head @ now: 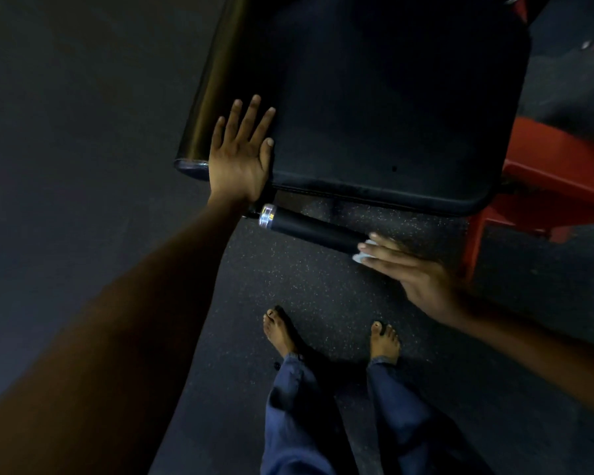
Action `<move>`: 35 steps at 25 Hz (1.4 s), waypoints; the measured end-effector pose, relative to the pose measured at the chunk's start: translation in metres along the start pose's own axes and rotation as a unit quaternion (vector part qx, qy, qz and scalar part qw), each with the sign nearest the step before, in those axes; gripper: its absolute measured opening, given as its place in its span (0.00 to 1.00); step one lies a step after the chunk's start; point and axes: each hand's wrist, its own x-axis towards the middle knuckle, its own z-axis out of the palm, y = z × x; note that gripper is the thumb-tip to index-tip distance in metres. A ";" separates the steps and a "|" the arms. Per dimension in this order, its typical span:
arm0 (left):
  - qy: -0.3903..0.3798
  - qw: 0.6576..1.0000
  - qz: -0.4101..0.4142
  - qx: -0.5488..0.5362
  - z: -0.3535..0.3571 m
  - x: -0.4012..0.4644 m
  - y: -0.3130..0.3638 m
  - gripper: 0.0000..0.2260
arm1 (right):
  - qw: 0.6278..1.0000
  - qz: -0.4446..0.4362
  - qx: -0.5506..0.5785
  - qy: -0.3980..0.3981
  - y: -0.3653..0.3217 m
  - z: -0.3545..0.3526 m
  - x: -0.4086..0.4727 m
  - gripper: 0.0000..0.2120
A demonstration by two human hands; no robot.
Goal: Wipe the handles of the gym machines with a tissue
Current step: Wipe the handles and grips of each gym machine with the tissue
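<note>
A black cylindrical handle (311, 229) with a shiny metal end cap sticks out below the front edge of a black padded seat (384, 108). My right hand (408, 272) holds a white tissue (363, 252) against the handle's right end, fingers mostly straight and wrapping lightly over it. My left hand (242, 152) lies flat with spread fingers on the seat's front left corner, just above the handle's metal cap.
A red machine frame (542, 180) stands to the right of the seat. The speckled rubber floor (288, 289) lies below, with my bare feet (282, 332) and blue trouser legs near the bottom. A dark glossy roll pad (213, 84) runs along the seat's left side.
</note>
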 end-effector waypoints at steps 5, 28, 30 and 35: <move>0.008 1.000 0.014 0.020 0.002 0.001 -0.002 0.22 | 0.981 0.167 0.091 0.023 -0.061 0.039 0.103 0.23; -0.002 1.000 -0.024 0.015 0.005 -0.004 0.005 0.23 | 0.916 0.398 -0.047 -0.022 -0.029 -0.012 0.013 0.15; -0.008 1.000 -0.024 0.017 0.006 -0.003 0.007 0.24 | 0.945 0.325 -0.019 -0.039 -0.049 0.008 0.062 0.16; -0.019 1.000 -0.020 0.007 0.004 -0.002 0.006 0.23 | 0.973 0.218 0.051 -0.061 -0.077 0.036 0.127 0.23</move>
